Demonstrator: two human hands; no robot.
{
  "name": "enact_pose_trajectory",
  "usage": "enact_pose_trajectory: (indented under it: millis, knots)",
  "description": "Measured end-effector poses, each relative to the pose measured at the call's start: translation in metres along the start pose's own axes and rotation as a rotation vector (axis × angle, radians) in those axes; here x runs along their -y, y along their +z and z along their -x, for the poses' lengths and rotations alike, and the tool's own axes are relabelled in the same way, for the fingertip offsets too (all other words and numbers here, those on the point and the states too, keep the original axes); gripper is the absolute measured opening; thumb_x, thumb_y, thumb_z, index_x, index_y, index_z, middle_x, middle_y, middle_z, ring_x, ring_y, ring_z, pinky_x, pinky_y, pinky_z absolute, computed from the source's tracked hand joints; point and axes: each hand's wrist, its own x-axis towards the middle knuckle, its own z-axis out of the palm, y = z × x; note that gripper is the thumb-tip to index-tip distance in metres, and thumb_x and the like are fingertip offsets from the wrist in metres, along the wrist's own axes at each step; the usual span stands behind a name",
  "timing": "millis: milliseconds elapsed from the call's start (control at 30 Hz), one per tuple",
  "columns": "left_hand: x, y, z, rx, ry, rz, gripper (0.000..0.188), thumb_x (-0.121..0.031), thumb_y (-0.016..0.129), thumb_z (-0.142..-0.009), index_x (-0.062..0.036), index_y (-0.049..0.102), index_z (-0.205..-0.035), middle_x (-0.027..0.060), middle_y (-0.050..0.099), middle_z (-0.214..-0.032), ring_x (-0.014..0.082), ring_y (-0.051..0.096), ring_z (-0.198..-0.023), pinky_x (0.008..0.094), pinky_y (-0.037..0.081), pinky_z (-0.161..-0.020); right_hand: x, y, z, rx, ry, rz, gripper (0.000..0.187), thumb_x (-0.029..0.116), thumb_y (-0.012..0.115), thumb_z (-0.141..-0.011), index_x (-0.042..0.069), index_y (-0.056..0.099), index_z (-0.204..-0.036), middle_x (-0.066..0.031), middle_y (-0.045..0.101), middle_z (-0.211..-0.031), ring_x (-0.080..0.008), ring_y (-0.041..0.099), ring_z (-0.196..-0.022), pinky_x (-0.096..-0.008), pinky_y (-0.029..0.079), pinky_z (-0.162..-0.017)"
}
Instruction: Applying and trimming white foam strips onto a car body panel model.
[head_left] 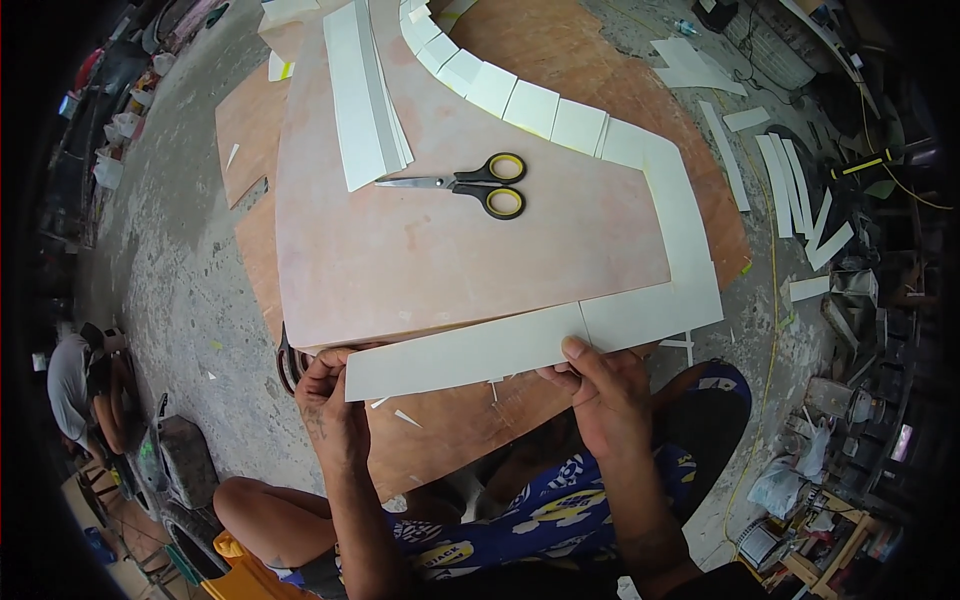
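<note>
A long white card strip lies along the near edge of a pale pinkish panel. My left hand pinches the strip's left end, fingers bent behind it. Near its right end, my right hand grips the strip between a thumb on top and fingers beneath. There the strip meets a white border that runs up the panel's right side. Several white card pieces continue it along the curved far edge. Scissors with black and yellow handles lie on the panel, blades slightly apart.
A stack of white strips rests on the panel's far left. Brown board extends beneath the panel. Loose white strips and a yellow cord lie on the concrete floor at right. Another person crouches at far left.
</note>
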Motion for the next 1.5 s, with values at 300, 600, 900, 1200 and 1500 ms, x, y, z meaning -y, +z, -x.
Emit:
enact_pose_trajectory:
  millis: [300, 600, 900, 1200, 1500]
  knots:
    - [0.0007, -0.0003, -0.0009, -0.027, 0.009, 0.013, 0.005, -0.002, 0.062, -0.090, 0.0027, 0.063, -0.092, 0.0086, 0.069, -0.087, 0.0106, 0.064, -0.076, 0.0222, 0.048, -0.074, -0.0032, -0.0028, 0.0001, 0.003, -0.018, 0.002, 0.006, 0.002, 0.064, -0.088, 0.003, 0.067, -0.093, -0.0066, 0.067, -0.089, -0.0154, 0.066, -0.080, -0.0387, 0.061, -0.080]
    - [0.0044, 0.0003, 0.0008, -0.025, -0.009, 0.014, 0.008, -0.006, 0.063, -0.091, 0.0019, 0.062, -0.093, 0.0057, 0.067, -0.088, 0.0097, 0.062, -0.078, 0.0220, 0.048, -0.076, 0.0008, 0.0008, 0.0008, 0.004, -0.041, 0.012, 0.004, 0.001, 0.063, -0.088, 0.001, 0.065, -0.092, -0.0063, 0.065, -0.086, -0.0146, 0.065, -0.078, -0.0361, 0.061, -0.078]
    - [0.0022, 0.0022, 0.0004, -0.066, -0.007, 0.035, 0.006, -0.003, 0.065, -0.089, 0.0018, 0.063, -0.092, 0.0053, 0.068, -0.086, 0.0081, 0.062, -0.075, 0.0203, 0.048, -0.072, -0.0031, 0.0005, 0.0000, 0.013, -0.057, 0.018, 0.004, 0.001, 0.063, -0.088, 0.001, 0.066, -0.092, -0.0068, 0.065, -0.084, -0.0148, 0.066, -0.077, -0.0356, 0.061, -0.077]
    - [0.0028, 0.0049, 0.0010, -0.090, -0.003, -0.020, 0.005, -0.003, 0.065, -0.089, 0.0014, 0.063, -0.090, 0.0047, 0.067, -0.084, 0.0065, 0.061, -0.073, 0.0198, 0.047, -0.070, -0.0039, -0.0015, -0.0003, 0.010, -0.056, 0.048, 0.004, 0.001, 0.064, -0.088, 0.002, 0.065, -0.092, -0.0058, 0.065, -0.084, -0.0140, 0.065, -0.077, -0.0353, 0.061, -0.076]
    - [0.0034, 0.0042, 0.0009, -0.085, 0.002, -0.017, 0.005, -0.002, 0.065, -0.088, 0.0014, 0.062, -0.089, 0.0051, 0.067, -0.083, 0.0071, 0.061, -0.073, 0.0201, 0.047, -0.070, -0.0047, -0.0041, -0.0015, 0.035, -0.073, 0.050, 0.011, 0.002, 0.064, -0.088, 0.002, 0.065, -0.099, -0.0072, 0.067, -0.090, -0.0149, 0.067, -0.081, -0.0354, 0.061, -0.077]
